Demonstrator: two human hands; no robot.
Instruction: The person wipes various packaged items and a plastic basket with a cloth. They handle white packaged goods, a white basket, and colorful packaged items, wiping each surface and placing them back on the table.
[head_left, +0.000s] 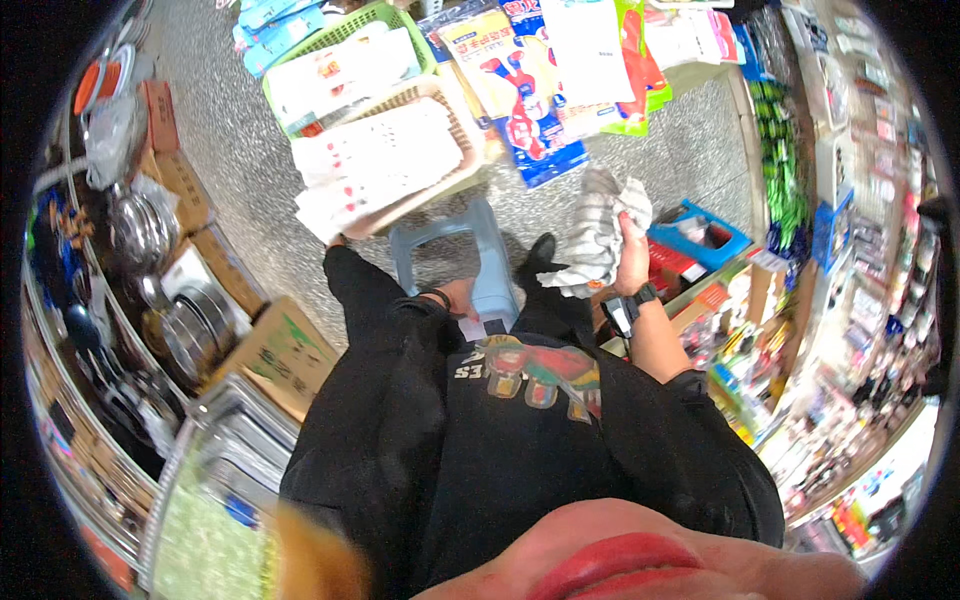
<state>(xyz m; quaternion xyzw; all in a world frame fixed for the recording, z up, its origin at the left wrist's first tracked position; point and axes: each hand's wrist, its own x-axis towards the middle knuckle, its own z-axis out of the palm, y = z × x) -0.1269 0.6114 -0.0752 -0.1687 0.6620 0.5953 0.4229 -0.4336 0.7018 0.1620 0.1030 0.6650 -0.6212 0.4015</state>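
My right hand (634, 259) is closed around a bunched, grey-and-white striped cloth (589, 232), raised over the floor in front of my right leg. A black watch is on that wrist. My left hand (459, 295) is low between my legs, beside a grey-blue plastic stool (491, 251), with a dark band at its wrist. Close to the left fingers is a small pale piece with a dark square (486, 328). The fingers are partly hidden by my black shirt, so their grip is unclear.
Ahead stand a pink plastic basket (466, 142) and a green basket (409, 30) with white packets, beside several bagged packages (536, 97). Metal cookware (142, 225) and cardboard boxes (281, 356) line the left. At right are a blue plastic basket (724, 251) and crowded shelves (847, 352).
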